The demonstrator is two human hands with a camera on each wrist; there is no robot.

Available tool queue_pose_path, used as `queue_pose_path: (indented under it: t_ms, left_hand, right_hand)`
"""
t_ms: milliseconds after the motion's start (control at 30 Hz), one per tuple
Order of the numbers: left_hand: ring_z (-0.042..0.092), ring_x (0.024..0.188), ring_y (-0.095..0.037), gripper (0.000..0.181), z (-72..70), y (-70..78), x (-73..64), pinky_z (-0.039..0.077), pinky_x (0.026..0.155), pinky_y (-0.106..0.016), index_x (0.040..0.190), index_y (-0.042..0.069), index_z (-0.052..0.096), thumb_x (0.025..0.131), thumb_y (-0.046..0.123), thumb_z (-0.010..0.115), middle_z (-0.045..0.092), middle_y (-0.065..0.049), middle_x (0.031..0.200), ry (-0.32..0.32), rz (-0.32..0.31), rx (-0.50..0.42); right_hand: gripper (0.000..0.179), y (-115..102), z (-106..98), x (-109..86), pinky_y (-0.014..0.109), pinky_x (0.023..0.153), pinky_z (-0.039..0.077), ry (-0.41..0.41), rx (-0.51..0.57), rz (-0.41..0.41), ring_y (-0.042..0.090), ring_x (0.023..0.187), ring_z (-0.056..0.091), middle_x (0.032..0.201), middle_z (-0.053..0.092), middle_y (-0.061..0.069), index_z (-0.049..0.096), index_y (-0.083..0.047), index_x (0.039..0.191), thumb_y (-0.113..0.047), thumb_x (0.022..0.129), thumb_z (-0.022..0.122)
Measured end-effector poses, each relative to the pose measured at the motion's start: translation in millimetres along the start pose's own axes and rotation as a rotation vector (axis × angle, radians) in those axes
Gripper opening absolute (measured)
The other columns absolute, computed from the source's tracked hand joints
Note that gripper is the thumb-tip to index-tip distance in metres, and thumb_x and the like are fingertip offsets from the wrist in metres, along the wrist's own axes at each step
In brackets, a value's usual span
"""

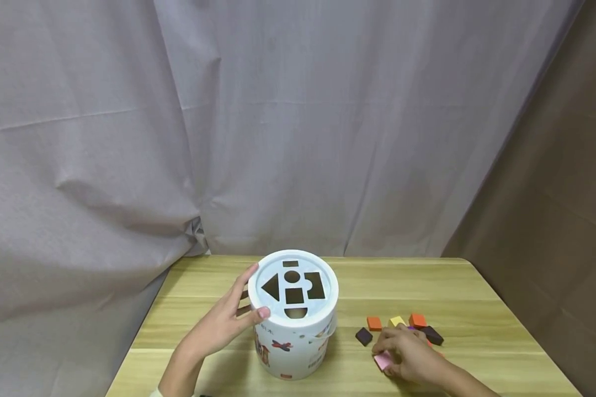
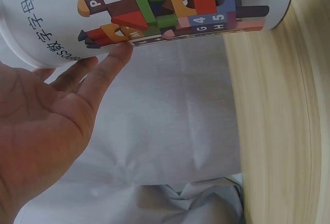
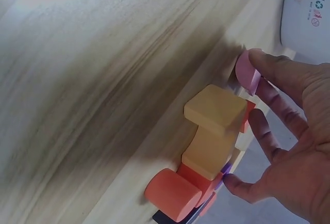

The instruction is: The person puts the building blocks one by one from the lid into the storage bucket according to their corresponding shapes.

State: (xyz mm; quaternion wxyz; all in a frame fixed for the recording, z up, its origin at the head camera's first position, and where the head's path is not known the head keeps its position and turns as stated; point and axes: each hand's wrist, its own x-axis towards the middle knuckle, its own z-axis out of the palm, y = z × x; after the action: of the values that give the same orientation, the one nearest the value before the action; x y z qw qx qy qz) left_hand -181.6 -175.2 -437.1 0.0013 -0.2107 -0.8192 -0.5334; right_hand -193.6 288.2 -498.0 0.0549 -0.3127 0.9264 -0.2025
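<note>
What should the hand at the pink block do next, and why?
I'd probably lift the pink block up toward the bucket. The right hand pinches it, the left hand touches the bucket, and the lid has a hole with a curved edge, a bit like the block's.

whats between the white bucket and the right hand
In the head view, a dark block on the table, an orange block just behind it, and the pink block the right hand pinches.

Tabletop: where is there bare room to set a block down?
The tabletop is bare behind the blocks, right of the bucket; between blocks and right edge; and between left hand and left edge. It is crowded around the right hand.
</note>
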Motion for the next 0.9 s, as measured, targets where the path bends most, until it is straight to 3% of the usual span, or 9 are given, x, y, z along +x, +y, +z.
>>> queue_pose_path:
  t_ms: [200,533,667,767,900]
  left_hand:
    - [0.058,0.147,-0.049,0.095,1.2,-1.7,-0.7,0.055,0.118,-0.062,0.175,0.045,0.016,0.105,0.033,0.079,0.030,-0.018,0.181,0.000,-0.016,-0.017]
    - [0.057,0.148,-0.048,0.096,1.6,-1.2,1.5,0.056,0.118,-0.059,0.176,0.042,0.016,0.105,0.033,0.079,0.030,-0.016,0.181,-0.002,-0.019,-0.021]
    - [0.056,0.149,-0.049,0.096,1.3,-1.8,2.4,0.055,0.119,-0.060,0.176,0.042,0.016,0.105,0.034,0.079,0.030,-0.016,0.181,0.002,-0.026,-0.018]
    - [0.056,0.149,-0.050,0.096,0.8,-2.7,2.9,0.054,0.119,-0.061,0.175,0.044,0.016,0.104,0.033,0.079,0.030,-0.017,0.181,0.007,-0.026,-0.013]
    - [0.056,0.148,-0.052,0.095,0.3,-3.7,3.6,0.055,0.118,-0.062,0.176,0.042,0.017,0.105,0.033,0.079,0.029,-0.020,0.181,0.008,-0.011,-0.003]
  right_hand:
    - [0.039,0.0,1.7,0.0,0.092,0.085,0.043,-0.019,-0.002,0.003,0.016,0.107,0.066,0.108,0.069,-0.019,0.085,-0.029,0.108,-0.015,0.075,0.100]
    - [0.032,-0.2,4.3,2.5,0.084,0.086,0.045,0.003,-0.035,-0.002,0.008,0.103,0.056,0.108,0.067,-0.020,0.083,-0.031,0.105,-0.029,0.078,0.099]
    - [0.032,-1.2,2.0,2.3,0.067,0.082,0.047,0.027,-0.048,-0.007,0.003,0.098,0.049,0.109,0.067,-0.021,0.083,-0.031,0.107,-0.029,0.079,0.099]
    - [0.032,-2.6,-1.7,2.8,0.050,0.080,0.042,0.055,-0.054,-0.003,0.003,0.096,0.046,0.109,0.067,-0.021,0.082,-0.034,0.107,-0.029,0.080,0.098]
    - [0.033,-5.0,-6.5,3.7,0.041,0.081,0.036,0.087,-0.082,0.008,0.004,0.097,0.045,0.109,0.068,-0.022,0.080,-0.038,0.107,-0.030,0.080,0.098]
